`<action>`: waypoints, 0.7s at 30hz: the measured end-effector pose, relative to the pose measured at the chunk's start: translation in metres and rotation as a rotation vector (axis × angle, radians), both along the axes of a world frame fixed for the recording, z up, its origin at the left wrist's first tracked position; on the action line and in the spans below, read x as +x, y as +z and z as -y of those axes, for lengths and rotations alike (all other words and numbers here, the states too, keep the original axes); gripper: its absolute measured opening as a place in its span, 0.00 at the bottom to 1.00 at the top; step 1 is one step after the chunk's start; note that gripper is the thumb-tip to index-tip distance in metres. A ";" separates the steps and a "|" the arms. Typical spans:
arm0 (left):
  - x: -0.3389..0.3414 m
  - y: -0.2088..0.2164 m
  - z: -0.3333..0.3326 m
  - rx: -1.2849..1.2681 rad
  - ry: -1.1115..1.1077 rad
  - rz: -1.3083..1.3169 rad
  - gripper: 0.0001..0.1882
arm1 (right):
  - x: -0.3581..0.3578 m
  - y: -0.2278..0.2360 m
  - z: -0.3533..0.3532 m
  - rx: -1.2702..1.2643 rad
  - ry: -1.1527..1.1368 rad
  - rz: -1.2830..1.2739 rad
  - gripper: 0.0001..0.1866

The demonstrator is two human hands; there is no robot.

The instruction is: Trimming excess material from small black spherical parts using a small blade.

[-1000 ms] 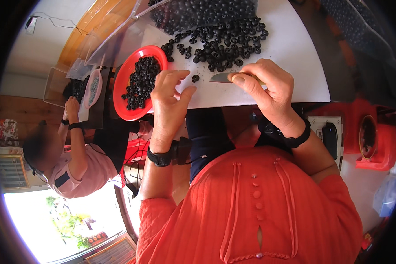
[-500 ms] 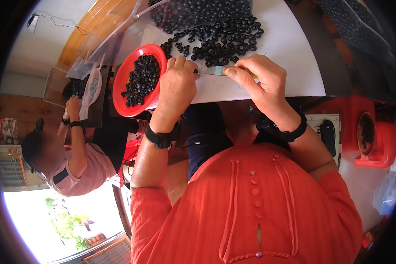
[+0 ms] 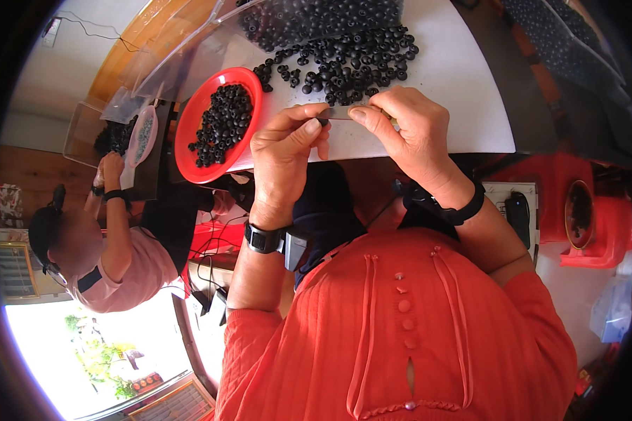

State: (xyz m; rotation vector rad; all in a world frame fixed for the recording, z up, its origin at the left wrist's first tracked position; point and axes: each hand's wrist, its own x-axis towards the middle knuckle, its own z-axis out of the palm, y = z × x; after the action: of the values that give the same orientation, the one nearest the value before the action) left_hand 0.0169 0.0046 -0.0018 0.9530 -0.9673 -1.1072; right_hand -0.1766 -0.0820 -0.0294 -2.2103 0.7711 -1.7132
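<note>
My left hand [image 3: 282,146] pinches a small black round piece [image 3: 323,121] between thumb and fingertips, just over the near edge of the white tabletop [image 3: 456,91]. In my right hand [image 3: 416,130] is a small knife [image 3: 340,112], gripped close to its blade. The blade reaches left to the black piece; whether it cuts in is too small to tell. Beside my left hand stands a red plate [image 3: 185,140] heaped with similar black pieces [image 3: 225,123]. Beyond both hands lies a loose pile of black round pieces [image 3: 347,67], some with a hole showing.
A clear plastic bin [image 3: 260,28] full of black pieces lies at the far side of the table. At left, another person [image 3: 130,259] works over a pink plate [image 3: 142,137]. A red machine-like object [image 3: 590,224] stands at right.
My left hand has turned over, bringing its thumb and the black piece into sight. The knife blade has come to the piece as my right hand shifted slightly left.
</note>
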 end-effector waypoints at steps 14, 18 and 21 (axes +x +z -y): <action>0.001 -0.012 -0.001 -0.055 -0.035 -0.102 0.14 | -0.001 0.003 -0.002 0.076 0.019 -0.020 0.13; -0.002 -0.011 -0.001 -0.054 -0.048 -0.069 0.15 | -0.001 0.004 -0.002 0.101 0.015 -0.025 0.13; -0.001 -0.011 -0.002 -0.064 -0.045 -0.065 0.15 | -0.001 0.006 -0.003 0.115 0.034 -0.034 0.12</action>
State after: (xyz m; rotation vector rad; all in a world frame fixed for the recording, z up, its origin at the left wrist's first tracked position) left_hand 0.0163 0.0070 -0.0129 0.8421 -0.9698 -1.1317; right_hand -0.1771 -0.0791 -0.0238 -2.1678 0.8143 -1.5787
